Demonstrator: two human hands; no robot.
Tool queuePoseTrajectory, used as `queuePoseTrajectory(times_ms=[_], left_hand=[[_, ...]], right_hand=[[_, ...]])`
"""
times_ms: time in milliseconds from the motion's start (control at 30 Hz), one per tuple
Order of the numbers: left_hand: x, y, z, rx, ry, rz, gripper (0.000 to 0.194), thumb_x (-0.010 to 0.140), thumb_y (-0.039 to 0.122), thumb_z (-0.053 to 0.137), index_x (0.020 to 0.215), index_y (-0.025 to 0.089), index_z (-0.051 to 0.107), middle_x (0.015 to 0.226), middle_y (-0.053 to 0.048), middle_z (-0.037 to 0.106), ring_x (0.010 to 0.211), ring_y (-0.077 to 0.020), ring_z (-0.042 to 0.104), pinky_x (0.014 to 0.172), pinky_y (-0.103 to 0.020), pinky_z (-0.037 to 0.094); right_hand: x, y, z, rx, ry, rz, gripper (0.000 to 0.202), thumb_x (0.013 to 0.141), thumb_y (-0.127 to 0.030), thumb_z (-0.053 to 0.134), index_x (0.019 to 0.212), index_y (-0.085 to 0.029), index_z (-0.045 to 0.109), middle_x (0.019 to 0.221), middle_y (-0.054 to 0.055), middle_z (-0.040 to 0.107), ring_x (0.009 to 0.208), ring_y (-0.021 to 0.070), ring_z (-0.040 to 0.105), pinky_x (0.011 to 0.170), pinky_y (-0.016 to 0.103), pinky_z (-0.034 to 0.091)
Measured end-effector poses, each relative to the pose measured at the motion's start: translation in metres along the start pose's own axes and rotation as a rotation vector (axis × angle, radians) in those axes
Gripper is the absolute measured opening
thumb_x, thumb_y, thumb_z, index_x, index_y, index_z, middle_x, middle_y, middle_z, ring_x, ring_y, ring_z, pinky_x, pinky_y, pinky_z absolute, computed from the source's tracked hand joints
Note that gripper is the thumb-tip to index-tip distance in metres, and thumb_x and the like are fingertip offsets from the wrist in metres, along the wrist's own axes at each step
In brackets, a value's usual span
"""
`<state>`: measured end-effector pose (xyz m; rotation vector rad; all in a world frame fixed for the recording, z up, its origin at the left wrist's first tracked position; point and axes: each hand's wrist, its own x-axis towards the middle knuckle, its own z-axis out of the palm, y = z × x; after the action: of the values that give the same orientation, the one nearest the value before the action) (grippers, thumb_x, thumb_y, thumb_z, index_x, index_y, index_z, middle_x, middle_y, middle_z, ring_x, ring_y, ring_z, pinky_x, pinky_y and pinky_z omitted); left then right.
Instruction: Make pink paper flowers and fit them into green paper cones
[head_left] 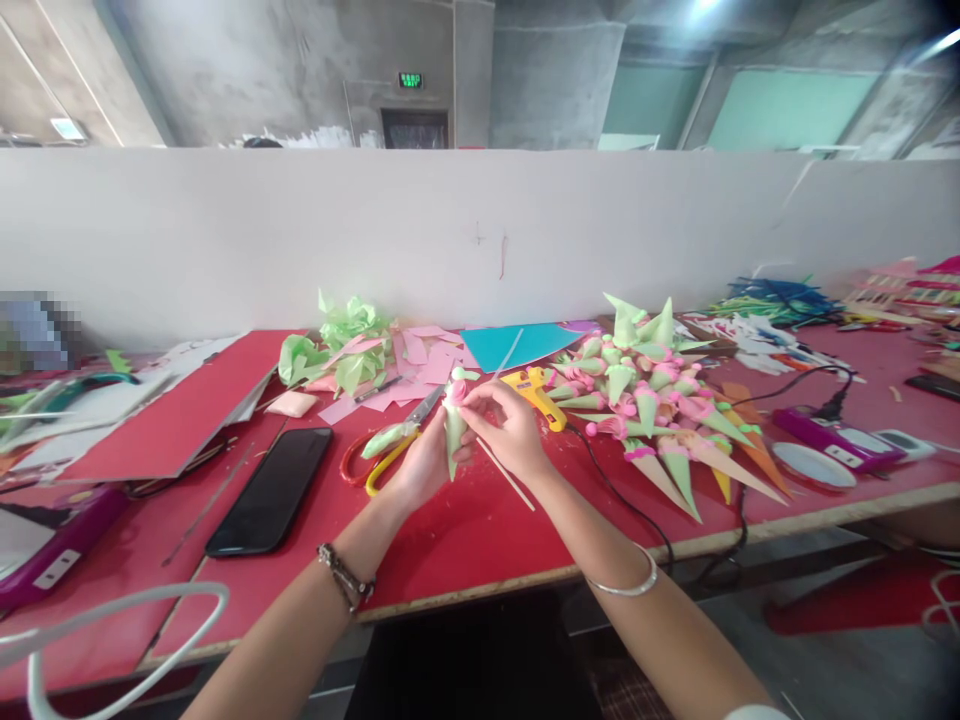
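Over the red table, my left hand (424, 463) is closed round a small pale green paper cone (454, 440) whose tip points down. Pink paper (458, 392) shows at the cone's upper end. My right hand (506, 430) is closed at that top edge, its fingertips against the pink part; whether they pinch anything of their own is hidden. A thin pale stick (506, 473) slants below my right fingers. Left of my hands lie scissors (386, 445) with red and yellow handles. A yellow glue gun (536, 397) rests just beyond my right hand.
Many finished-looking paper cones (649, 390) are heaped to the right. Pink paper scraps (420, 355) and crumpled green paper (352, 345) lie at the back. A black phone (270, 490) lies left, near a red board (180, 410). A purple power strip (836, 438) sits right, with cords trailing.
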<state>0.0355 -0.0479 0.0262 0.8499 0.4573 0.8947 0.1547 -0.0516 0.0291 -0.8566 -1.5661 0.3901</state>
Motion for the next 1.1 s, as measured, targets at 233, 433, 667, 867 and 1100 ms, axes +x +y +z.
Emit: queuePoseTrajectory(times_ms=[233,433,667,867,1100], left_hand=[[0.002,-0.002,-0.003,0.05,0.02,0.017,0.028,0.087,0.037,0.033,0.078,0.016,0.049,0.059,0.003,0.039,0.045,-0.0058,0.03,0.044,-0.017,0.031],[0.002,0.002,-0.002,0.006,0.009,0.016,0.027,0.087,0.036,0.033,0.08,0.017,0.05,0.057,0.003,0.037,0.043,-0.0058,0.029,0.043,-0.017,0.029],[0.003,0.003,-0.008,-0.03,-0.017,-0.028,0.036,0.088,0.038,0.029,0.072,0.014,0.05,0.056,0.002,0.04,0.042,-0.005,0.032,0.044,-0.018,0.031],[0.002,0.004,-0.01,0.001,-0.024,-0.061,0.043,0.09,0.039,0.021,0.069,0.013,0.049,0.055,0.002,0.041,0.042,-0.0043,0.034,0.045,-0.018,0.029],[0.002,0.003,-0.009,0.059,-0.01,-0.055,0.041,0.09,0.036,0.021,0.07,0.013,0.049,0.054,0.003,0.039,0.042,-0.0044,0.035,0.045,-0.019,0.029]], right_hand=[[0.0,0.004,0.003,0.013,-0.013,0.039,0.004,0.078,-0.024,0.052,0.077,-0.02,0.053,0.074,0.0,0.052,0.068,0.0112,0.052,0.064,0.024,0.044],[0.0,0.009,0.006,0.216,-0.015,0.128,0.011,0.076,-0.03,0.054,0.079,-0.021,0.05,0.076,0.0,0.05,0.068,0.0117,0.051,0.061,0.025,0.046],[0.0,0.004,0.004,0.308,-0.099,0.181,0.015,0.075,-0.032,0.055,0.083,-0.022,0.049,0.082,0.001,0.051,0.075,0.0126,0.052,0.064,0.025,0.049],[0.0,0.005,0.005,0.295,-0.126,0.194,0.015,0.076,-0.035,0.054,0.08,-0.021,0.049,0.08,0.001,0.05,0.071,0.0117,0.051,0.062,0.025,0.049],[0.001,0.007,0.008,0.255,-0.096,0.155,0.013,0.077,-0.033,0.053,0.078,-0.021,0.048,0.079,0.0,0.049,0.071,0.0113,0.051,0.066,0.026,0.048]])
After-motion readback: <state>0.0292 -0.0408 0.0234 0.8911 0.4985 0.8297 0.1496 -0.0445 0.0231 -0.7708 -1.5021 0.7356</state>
